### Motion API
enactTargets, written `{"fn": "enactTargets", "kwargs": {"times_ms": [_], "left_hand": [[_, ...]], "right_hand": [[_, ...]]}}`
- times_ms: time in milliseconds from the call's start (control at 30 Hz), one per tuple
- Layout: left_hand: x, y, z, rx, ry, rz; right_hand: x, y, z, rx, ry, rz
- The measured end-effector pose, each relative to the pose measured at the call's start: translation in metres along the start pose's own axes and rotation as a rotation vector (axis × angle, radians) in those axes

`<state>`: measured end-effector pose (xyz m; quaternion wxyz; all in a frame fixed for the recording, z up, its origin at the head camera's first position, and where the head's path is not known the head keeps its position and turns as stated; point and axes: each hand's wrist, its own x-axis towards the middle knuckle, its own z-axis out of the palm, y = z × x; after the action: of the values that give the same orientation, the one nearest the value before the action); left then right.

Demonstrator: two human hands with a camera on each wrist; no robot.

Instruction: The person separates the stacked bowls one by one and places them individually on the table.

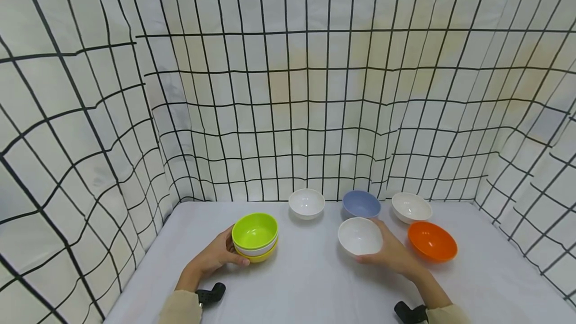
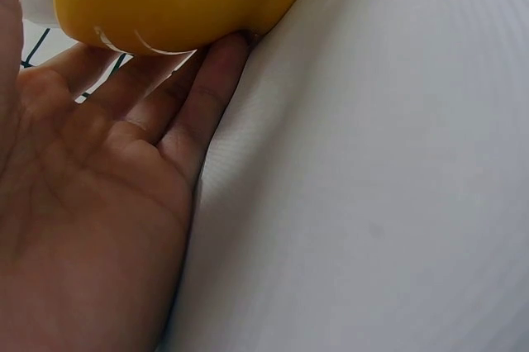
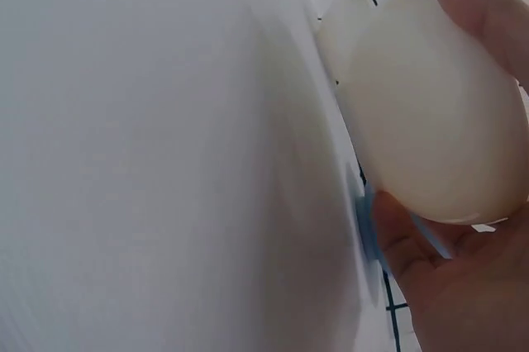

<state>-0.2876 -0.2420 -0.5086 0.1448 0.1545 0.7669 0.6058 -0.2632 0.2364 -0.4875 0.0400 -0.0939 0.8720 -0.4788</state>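
Note:
On the left of the table, three bowls stand nested: a lime green bowl [image 1: 255, 231] on top, a white bowl [image 1: 257, 251] in the middle and a yellow bowl [image 1: 260, 258] at the bottom. My left hand [image 1: 217, 255] holds this stack from its left side, thumb in front and fingers behind. In the left wrist view those fingers lie against the yellow wall, low by the cloth. Over on the right, my right hand [image 1: 396, 253] grips another white bowl [image 1: 359, 236] by its side. The right wrist view shows this white bowl [image 3: 438, 112] raised above the tabletop, between thumb and fingers.
Along the back of the white-covered table [image 1: 301, 284] sit a small white bowl [image 1: 307, 204], a blue bowl [image 1: 361, 204] and another white bowl [image 1: 411, 207]. An orange bowl [image 1: 432, 242] lies right of my right hand. Grid-patterned cloth [image 1: 279, 114] walls off the back and sides.

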Motion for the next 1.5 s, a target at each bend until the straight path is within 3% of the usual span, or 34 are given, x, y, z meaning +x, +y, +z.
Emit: {"fn": "enactTargets", "kwargs": {"times_ms": [600,967,1500], "left_hand": [[0.000,0.000,0.000,0.003,-0.002,0.009],[0.001,-0.002,-0.002,0.000,-0.010,0.024],[0.000,-0.002,-0.002,-0.007,-0.014,0.030]], "right_hand": [[-0.001,0.014,-0.016,-0.071,-0.062,0.014],[-0.002,0.015,-0.025,-0.095,-0.118,0.095],[-0.005,0.017,-0.031,-0.100,-0.125,0.080]]}}
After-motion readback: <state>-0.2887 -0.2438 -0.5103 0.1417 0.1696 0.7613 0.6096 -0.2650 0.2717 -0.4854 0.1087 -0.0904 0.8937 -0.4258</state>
